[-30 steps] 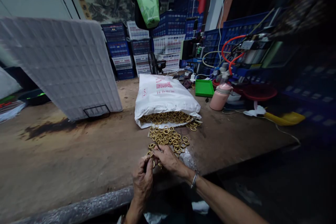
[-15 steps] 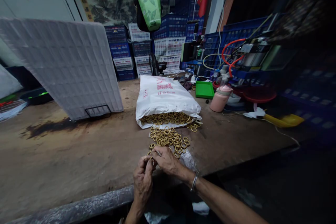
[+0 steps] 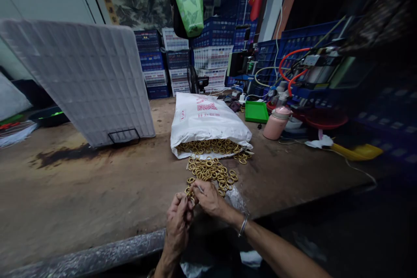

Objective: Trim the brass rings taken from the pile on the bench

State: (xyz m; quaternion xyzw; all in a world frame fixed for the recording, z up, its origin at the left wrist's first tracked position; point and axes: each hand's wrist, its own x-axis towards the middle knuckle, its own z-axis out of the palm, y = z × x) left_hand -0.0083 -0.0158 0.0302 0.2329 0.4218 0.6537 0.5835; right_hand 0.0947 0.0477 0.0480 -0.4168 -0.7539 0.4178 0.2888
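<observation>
A pile of small brass-coloured rings (image 3: 211, 171) lies on the worn wooden bench, spilling from the mouth of a white printed sack (image 3: 208, 119). My left hand (image 3: 177, 223) and my right hand (image 3: 208, 200) meet at the near edge of the pile. The left fingers are curled around a few rings held upright. The right fingers pinch a ring and something thin and pale against them; I cannot make out what it is.
A tilted white gridded panel (image 3: 81, 78) stands at the left. A green tray (image 3: 256, 111), a pink bottle (image 3: 276, 122), a red dish (image 3: 325, 118) and a yellow scoop (image 3: 356, 151) sit at the right. Blue and white crates (image 3: 208, 47) are stacked behind. Wrapped bench edge (image 3: 97, 258) runs near me.
Both hands stayed at the near edge of the ring pile, with small finger movements. The view has shifted slightly.
</observation>
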